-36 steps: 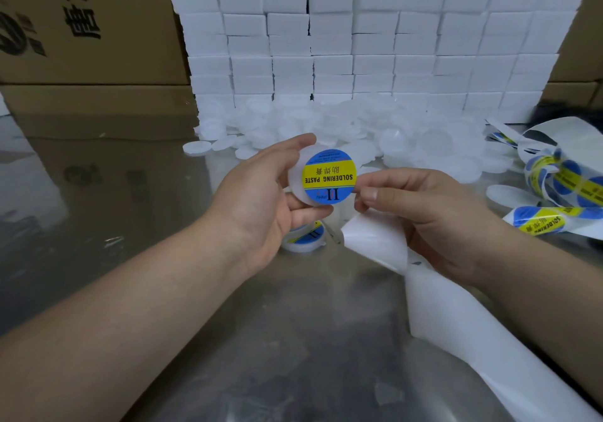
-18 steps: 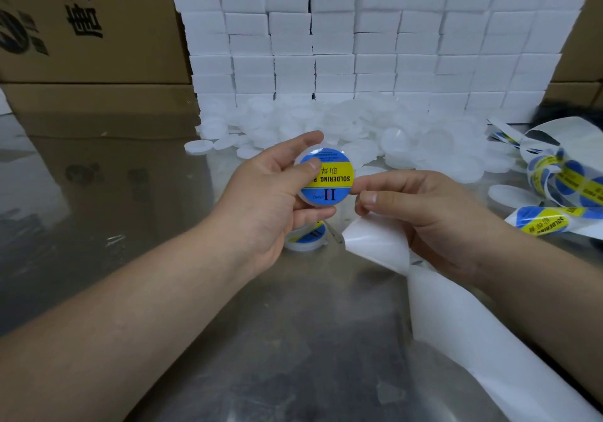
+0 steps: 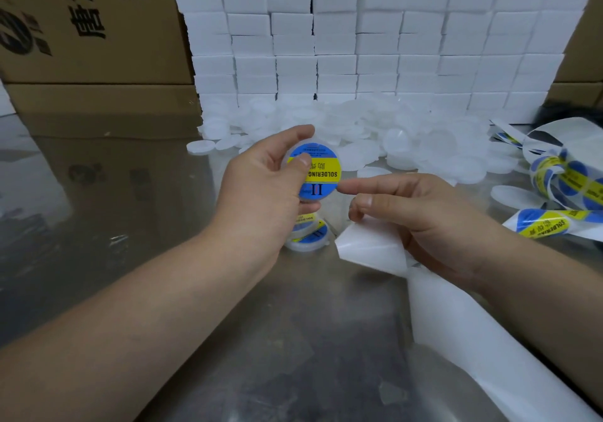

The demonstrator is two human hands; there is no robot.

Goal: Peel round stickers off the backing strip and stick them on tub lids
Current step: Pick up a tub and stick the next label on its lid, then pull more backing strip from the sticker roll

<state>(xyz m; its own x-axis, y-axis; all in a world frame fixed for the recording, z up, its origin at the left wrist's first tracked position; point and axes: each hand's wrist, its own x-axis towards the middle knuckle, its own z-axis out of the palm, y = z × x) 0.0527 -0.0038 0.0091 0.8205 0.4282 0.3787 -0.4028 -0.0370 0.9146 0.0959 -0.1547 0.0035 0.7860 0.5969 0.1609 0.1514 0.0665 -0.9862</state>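
My left hand [image 3: 261, 193] holds a white tub lid with a blue and yellow round sticker [image 3: 321, 173] on it, the thumb pressing on the sticker's left part. My right hand [image 3: 421, 222] grips the empty white backing strip [image 3: 372, 245], and its forefinger tip touches the sticker's right edge. Under my left hand a stickered lid [image 3: 308, 235] lies on the table. The strip with unpeeled stickers [image 3: 567, 186] curls at the right.
A heap of loose white lids [image 3: 391, 134] lies behind my hands, before a wall of stacked white tubs [image 3: 375, 36]. Cardboard boxes [image 3: 91, 30] stand at the left. The backing strip trails off to the lower right [image 3: 489, 350] over the shiny table [image 3: 293, 340].
My left thumb has slid onto the sticker's face. My right forefinger has stretched out to the sticker's right edge. The lid has shifted slightly.
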